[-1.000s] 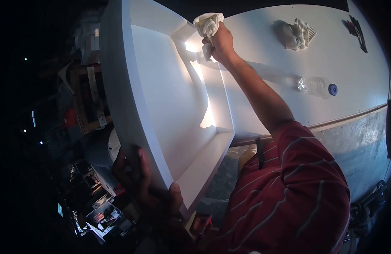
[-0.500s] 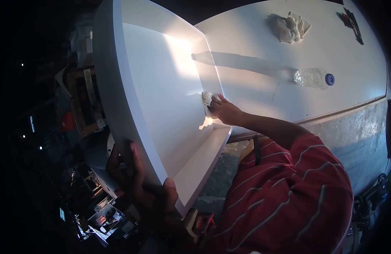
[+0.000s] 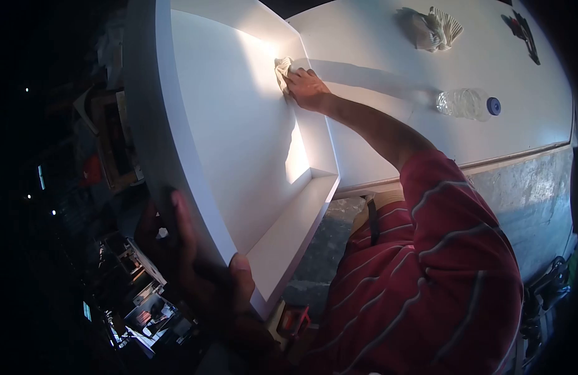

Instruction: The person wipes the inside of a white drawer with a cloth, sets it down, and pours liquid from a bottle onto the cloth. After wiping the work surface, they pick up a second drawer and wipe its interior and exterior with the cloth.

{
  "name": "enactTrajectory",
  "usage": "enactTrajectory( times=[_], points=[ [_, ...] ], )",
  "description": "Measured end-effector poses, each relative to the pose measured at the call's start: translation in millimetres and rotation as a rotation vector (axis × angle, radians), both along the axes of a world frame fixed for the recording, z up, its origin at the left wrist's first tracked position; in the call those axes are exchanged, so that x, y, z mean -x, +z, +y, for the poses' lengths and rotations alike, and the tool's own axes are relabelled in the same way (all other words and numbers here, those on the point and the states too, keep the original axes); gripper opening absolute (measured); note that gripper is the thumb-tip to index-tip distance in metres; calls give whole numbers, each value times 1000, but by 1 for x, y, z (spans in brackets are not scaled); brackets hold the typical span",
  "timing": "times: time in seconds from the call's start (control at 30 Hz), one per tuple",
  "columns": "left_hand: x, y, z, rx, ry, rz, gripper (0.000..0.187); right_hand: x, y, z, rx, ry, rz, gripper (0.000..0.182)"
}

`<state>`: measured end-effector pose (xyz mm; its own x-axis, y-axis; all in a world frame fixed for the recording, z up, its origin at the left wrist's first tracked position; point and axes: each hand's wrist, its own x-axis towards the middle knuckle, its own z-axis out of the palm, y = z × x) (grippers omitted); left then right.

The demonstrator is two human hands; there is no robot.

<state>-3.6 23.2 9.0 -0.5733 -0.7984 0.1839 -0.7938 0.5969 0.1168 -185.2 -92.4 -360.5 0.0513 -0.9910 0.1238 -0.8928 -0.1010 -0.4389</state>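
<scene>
A large white open box [image 3: 232,112], like a shallow cabinet shell, is tilted up on its side at the table's edge. My left hand [image 3: 201,262] grips its near outer side, thumb over the rim and fingers along the outside. Inside the box, my right hand [image 3: 307,89] presses a pale cloth [image 3: 282,74] into the corner where the back panel meets the right-hand wall. The fingers are closed on the cloth, and part of it sticks out to their left. Sunlight falls on the panel around it.
On the white tabletop [image 3: 376,137] lie a clear plastic bottle [image 3: 465,104] with a blue cap, a crumpled striped cloth [image 3: 437,30] and dark tools [image 3: 523,37]. A red object [image 3: 294,322] sits below the box. Dim clutter fills the left side.
My right hand has slid the cloth up along the inner corner, away from me. My left hand keeps its hold on the box. The view has shifted slightly.
</scene>
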Motion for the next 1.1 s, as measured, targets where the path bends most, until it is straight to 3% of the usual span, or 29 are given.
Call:
enactTrajectory(
  times=[0.1, 0.27, 0.33, 0.37, 0.43, 0.5, 0.57, 0.7, 0.8, 0.87, 0.9, 1.0, 1.07, 1.1],
  points=[
    [8, 4, 6, -8, -4, 0, 78, -30, -13, 84, 143, 181, -204, 26],
    [17, 10, 12, -18, -37, -16, 77, -66, -25, 150, -115, 489, -279, 18],
    [18, 9, 10, -33, -43, 19, 77, -57, -5, 153, -522, 418, -635, 14],
    [17, 9, 11, -52, -38, 48, 76, -51, 4, 153, -516, 420, -630, 14],
    [15, 8, 12, -45, -47, 47, 76, -42, 23, 150, -827, 309, -1059, 17],
    [16, 11, 9, -27, -60, 50, 76, -43, 55, 151, -807, 356, -1326, 28],
    [18, 14, 10, -78, -78, 94, 75, -44, 129, 155, -855, 444, -1543, 31],
    [21, 14, 12, -72, -59, 126, 72, -56, 236, 157, -369, 826, -1723, 30],
    [13, 13, 9, -55, -53, 140, 72, -80, 231, 149, -121, 815, -1637, 29],
    [4, 14, 5, -89, -42, 135, 72, -95, 213, 137, 287, 728, -1492, 27],
    [1, 13, 4, -70, -43, 139, 72, -98, 206, 127, 299, 742, -1481, 27],
    [1, 16, 6, -81, -38, 102, 76, -90, 200, 85, 960, 660, -865, 20],
    [2, 18, 8, -88, -44, 103, 76, -70, 210, 40, 1047, 557, -863, 16],
    [4, 17, 7, -104, -46, 106, 76, -69, 206, 6, 1023, 354, -907, 18]
  ],
)
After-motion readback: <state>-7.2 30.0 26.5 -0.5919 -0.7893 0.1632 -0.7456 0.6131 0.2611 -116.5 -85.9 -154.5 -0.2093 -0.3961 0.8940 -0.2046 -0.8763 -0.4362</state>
